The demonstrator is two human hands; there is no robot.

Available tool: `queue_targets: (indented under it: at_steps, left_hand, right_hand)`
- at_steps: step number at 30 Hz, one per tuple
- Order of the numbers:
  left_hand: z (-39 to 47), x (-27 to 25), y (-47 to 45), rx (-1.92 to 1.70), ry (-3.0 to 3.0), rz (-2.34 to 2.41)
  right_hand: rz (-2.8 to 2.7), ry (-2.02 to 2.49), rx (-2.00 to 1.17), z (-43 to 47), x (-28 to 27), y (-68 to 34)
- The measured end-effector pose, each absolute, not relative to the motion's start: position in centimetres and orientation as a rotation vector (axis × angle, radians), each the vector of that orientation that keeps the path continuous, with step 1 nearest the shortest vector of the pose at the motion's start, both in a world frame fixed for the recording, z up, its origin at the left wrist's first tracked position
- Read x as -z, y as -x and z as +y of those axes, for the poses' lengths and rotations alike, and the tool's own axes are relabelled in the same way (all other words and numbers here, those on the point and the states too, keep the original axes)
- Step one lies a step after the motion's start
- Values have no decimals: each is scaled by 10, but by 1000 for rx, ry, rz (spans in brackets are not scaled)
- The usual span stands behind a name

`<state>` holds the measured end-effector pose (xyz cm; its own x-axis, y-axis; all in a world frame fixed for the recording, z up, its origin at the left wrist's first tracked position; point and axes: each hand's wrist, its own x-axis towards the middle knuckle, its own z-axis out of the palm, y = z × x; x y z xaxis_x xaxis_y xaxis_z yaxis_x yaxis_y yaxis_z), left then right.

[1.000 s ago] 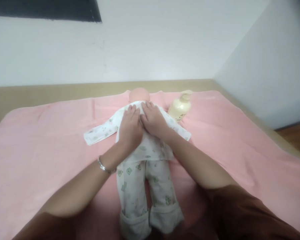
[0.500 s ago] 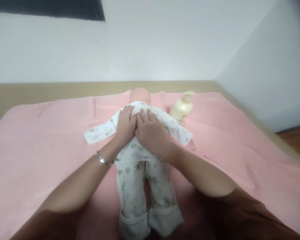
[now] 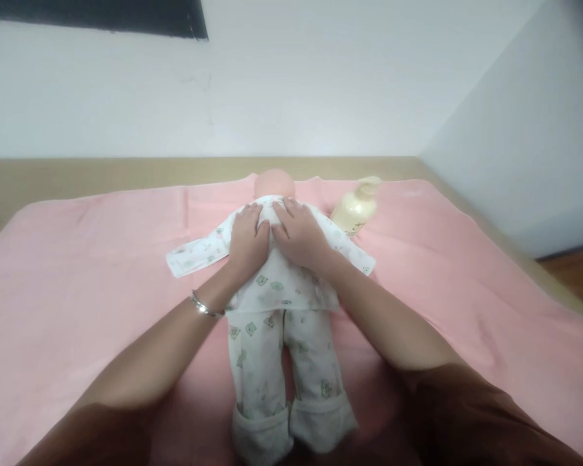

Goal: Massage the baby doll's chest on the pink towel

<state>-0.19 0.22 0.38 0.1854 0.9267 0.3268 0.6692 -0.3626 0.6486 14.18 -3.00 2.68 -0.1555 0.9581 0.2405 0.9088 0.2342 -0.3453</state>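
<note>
A baby doll [image 3: 274, 184] lies with the back of its bald head up and its feet toward me. It wears a white top [image 3: 276, 288] and white trousers [image 3: 260, 362], both printed with small green figures; the trouser legs are folded up at the ends. My left hand [image 3: 247, 241] rests flat on the left side of its upper back, a silver bangle on the wrist. On the right side of the upper back lies my right hand [image 3: 302, 236], palm down, fingers toward the doll's head. Both hands are open, thumbs close together, holding nothing.
Right of the doll's shoulder is a cream pump bottle [image 3: 357, 210]. Everything rests on a pink blanket [image 3: 87, 278] over a tan surface [image 3: 102, 171]. A white wall [image 3: 311, 77] rises behind, with another wall at the right.
My right hand has slid up the doll's back toward the shoulder and slightly right, parting from the left hand. The left hand has barely moved.
</note>
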Motion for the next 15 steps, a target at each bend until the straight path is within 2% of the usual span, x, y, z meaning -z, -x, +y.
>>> queue_targets:
  at_steps: [10, 15]
  left_hand:
    - [-33, -19, -9, -855, -2423, 1438]
    - [-17, -22, -1, -825, -2268, 1467]
  right_hand:
    - [-2053, 1828, -197, -20, -28, -152]
    - [-2123, 1879, -67, -30, -34, -146]
